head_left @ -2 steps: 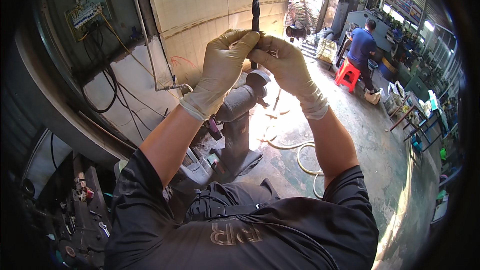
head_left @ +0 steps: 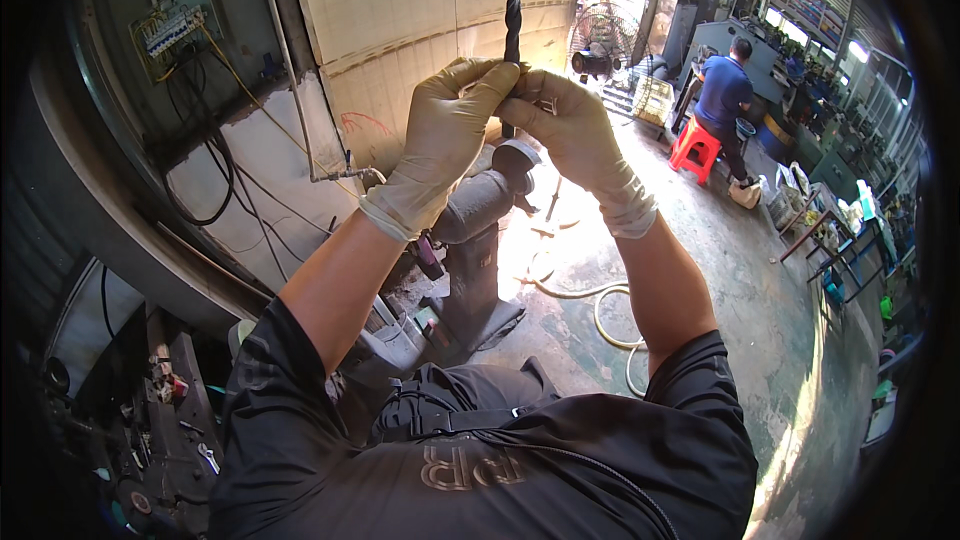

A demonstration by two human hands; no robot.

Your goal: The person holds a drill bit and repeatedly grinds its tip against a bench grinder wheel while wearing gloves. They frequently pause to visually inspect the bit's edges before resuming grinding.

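A dark twist drill bit (head_left: 513, 28) stands upright between my raised hands, its fluted tip pointing up. My left hand (head_left: 455, 120), in a pale thin glove, pinches it from the left. From the right, my right hand (head_left: 572, 125), gloved alike, pinches the same bit with its fingertips meeting the left ones. The bit's middle is hidden by the fingers; a short piece of its shank shows below them. Behind and beneath the hands stands a bench grinder (head_left: 475, 206) on a pedestal, with a round wheel (head_left: 515, 157) at its end.
A pale hose (head_left: 612, 320) curls over the floor right of the grinder. Further right, a person in blue (head_left: 722, 95) sits on a red stool (head_left: 695, 151). A large fan (head_left: 603, 45) stands by the doorway. Tools lie on a bench (head_left: 175, 420) at lower left.
The drill bit has turned slightly between my fingers, so its tip looks different. Both hands keep their place.
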